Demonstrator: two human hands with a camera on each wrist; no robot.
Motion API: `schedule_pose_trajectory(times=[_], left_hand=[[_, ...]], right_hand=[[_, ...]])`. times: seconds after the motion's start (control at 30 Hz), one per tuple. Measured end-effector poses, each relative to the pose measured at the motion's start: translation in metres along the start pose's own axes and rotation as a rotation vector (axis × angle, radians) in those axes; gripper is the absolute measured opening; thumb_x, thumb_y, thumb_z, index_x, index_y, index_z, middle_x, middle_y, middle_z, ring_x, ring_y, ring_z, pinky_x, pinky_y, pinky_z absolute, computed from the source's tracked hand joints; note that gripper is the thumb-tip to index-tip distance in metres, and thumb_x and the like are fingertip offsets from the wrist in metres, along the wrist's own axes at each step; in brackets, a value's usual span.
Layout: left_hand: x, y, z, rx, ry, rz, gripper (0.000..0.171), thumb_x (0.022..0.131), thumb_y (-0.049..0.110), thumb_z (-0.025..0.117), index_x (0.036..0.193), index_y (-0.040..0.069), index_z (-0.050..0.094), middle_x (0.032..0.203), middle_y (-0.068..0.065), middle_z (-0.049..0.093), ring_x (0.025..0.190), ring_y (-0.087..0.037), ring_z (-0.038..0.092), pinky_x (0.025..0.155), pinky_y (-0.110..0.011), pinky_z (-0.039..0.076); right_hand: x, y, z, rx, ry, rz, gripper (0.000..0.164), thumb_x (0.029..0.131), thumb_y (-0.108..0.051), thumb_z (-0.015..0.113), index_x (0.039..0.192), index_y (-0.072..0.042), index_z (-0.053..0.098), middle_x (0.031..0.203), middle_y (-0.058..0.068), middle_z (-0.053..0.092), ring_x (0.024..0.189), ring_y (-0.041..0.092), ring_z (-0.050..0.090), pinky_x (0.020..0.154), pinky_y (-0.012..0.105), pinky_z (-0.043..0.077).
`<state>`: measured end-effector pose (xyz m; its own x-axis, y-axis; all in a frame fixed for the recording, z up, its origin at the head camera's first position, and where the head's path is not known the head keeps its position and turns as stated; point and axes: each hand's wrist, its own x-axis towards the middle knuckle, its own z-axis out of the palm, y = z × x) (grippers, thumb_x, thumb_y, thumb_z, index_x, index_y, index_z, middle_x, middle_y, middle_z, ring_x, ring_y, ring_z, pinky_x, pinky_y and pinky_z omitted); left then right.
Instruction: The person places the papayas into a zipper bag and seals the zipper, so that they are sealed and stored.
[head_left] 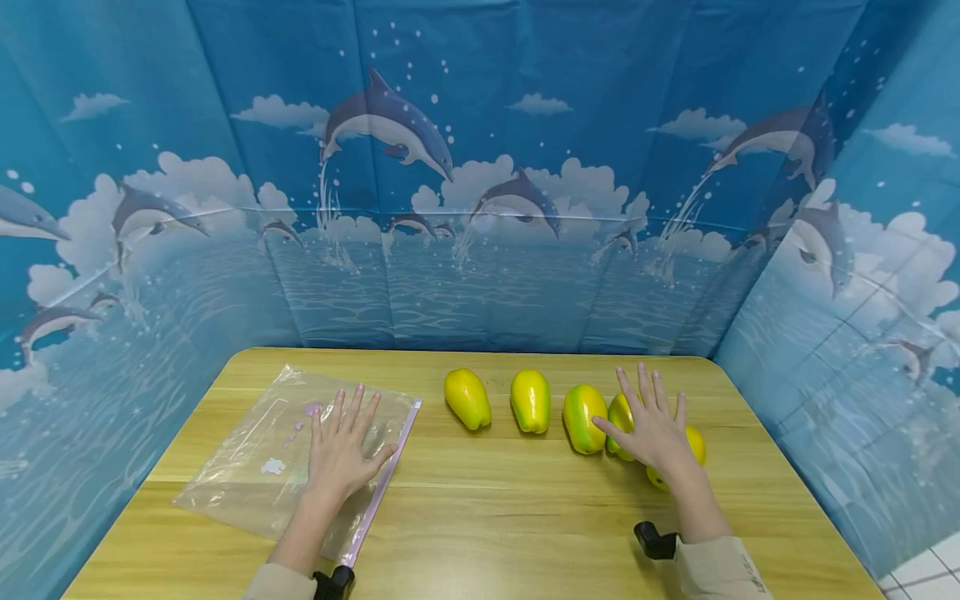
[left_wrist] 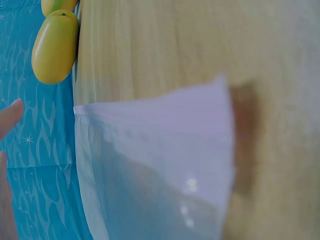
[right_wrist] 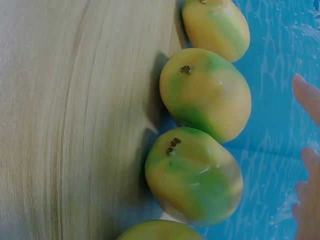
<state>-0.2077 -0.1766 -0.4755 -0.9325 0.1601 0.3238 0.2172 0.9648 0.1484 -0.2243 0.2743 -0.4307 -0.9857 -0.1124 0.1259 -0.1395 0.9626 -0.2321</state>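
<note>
My left hand (head_left: 341,458) is spread flat, palm down, over a clear plastic zip bag (head_left: 247,450) with a lilac zip strip (head_left: 382,492). Whether it touches the bag cannot be told. My right hand (head_left: 655,429) has its fingers spread over the right end of a row of yellow-green papayas, hiding parts of several, and holds nothing. The third papaya (head_left: 581,418) lies just left of its thumb. Two more, a left papaya (head_left: 467,400) and a middle papaya (head_left: 530,402), lie between the hands. The right wrist view shows a glossy papaya (right_wrist: 205,95) close up.
A wooden table (head_left: 480,533) bears everything. Behind it and along its sides hangs a blue curtain (head_left: 480,283) printed with dolphins. Black wrist mounts (head_left: 656,542) sit by both sleeves. White floor tiles (head_left: 918,575) show at the lower right.
</note>
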Motion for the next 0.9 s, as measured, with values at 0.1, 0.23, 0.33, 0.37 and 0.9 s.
schedule_pose_trajectory(times=[0.1, 0.23, 0.33, 0.37, 0.9], left_hand=[[-0.0001, 0.0, 0.0002, -0.002, 0.003, 0.001, 0.079, 0.08, 0.057, 0.053, 0.145, 0.021, 0.026, 0.152, -0.007, 0.015, 0.139, -0.029, 0.001, 0.108, -0.053, -0.009], [-0.0005, -0.0002, 0.0006, -0.007, 0.01, 0.003, 0.079, 0.08, 0.056, 0.054, 0.145, 0.021, 0.027, 0.152, -0.007, 0.016, 0.139, -0.03, 0.001, 0.108, -0.054, -0.009], [-0.0006, -0.0002, 0.0007, -0.007, 0.012, 0.003, 0.079, 0.08, 0.056, 0.054, 0.145, 0.021, 0.027, 0.152, -0.007, 0.017, 0.139, -0.03, 0.002, 0.108, -0.054, -0.009], [-0.0007, -0.0002, 0.0007, -0.008, 0.014, 0.004, 0.079, 0.08, 0.056, 0.054, 0.145, 0.021, 0.027, 0.152, -0.007, 0.017, 0.139, -0.03, 0.002, 0.108, -0.054, -0.009], [-0.0032, -0.002, 0.0001, 0.003, 0.024, 0.02, 0.079, 0.08, 0.057, 0.054, 0.144, 0.02, 0.028, 0.152, -0.009, 0.016, 0.139, -0.031, 0.004, 0.107, -0.058, -0.004]], right_hand=[[-0.0001, -0.0001, -0.0001, 0.0, 0.0, -0.001, 0.091, 0.082, -0.067, 0.04, 0.148, -0.018, 0.002, 0.151, 0.015, -0.015, 0.136, 0.037, -0.013, 0.099, 0.063, -0.018], [-0.0002, 0.0, 0.0, 0.001, 0.003, -0.006, 0.091, 0.082, -0.067, 0.041, 0.148, -0.018, 0.002, 0.151, 0.015, -0.015, 0.136, 0.037, -0.014, 0.099, 0.063, -0.018], [-0.0004, 0.0002, 0.0002, 0.0, 0.004, -0.008, 0.091, 0.083, -0.067, 0.041, 0.148, -0.017, 0.002, 0.151, 0.015, -0.015, 0.136, 0.038, -0.012, 0.099, 0.063, -0.018], [-0.0005, 0.0003, 0.0003, 0.0, 0.004, -0.008, 0.091, 0.082, -0.067, 0.041, 0.148, -0.017, 0.003, 0.151, 0.015, -0.015, 0.136, 0.038, -0.011, 0.099, 0.063, -0.018], [-0.0002, -0.0036, 0.0027, 0.013, -0.001, -0.019, 0.091, 0.082, -0.066, 0.043, 0.148, -0.023, -0.002, 0.151, 0.014, -0.015, 0.136, 0.037, -0.012, 0.099, 0.065, -0.015]])
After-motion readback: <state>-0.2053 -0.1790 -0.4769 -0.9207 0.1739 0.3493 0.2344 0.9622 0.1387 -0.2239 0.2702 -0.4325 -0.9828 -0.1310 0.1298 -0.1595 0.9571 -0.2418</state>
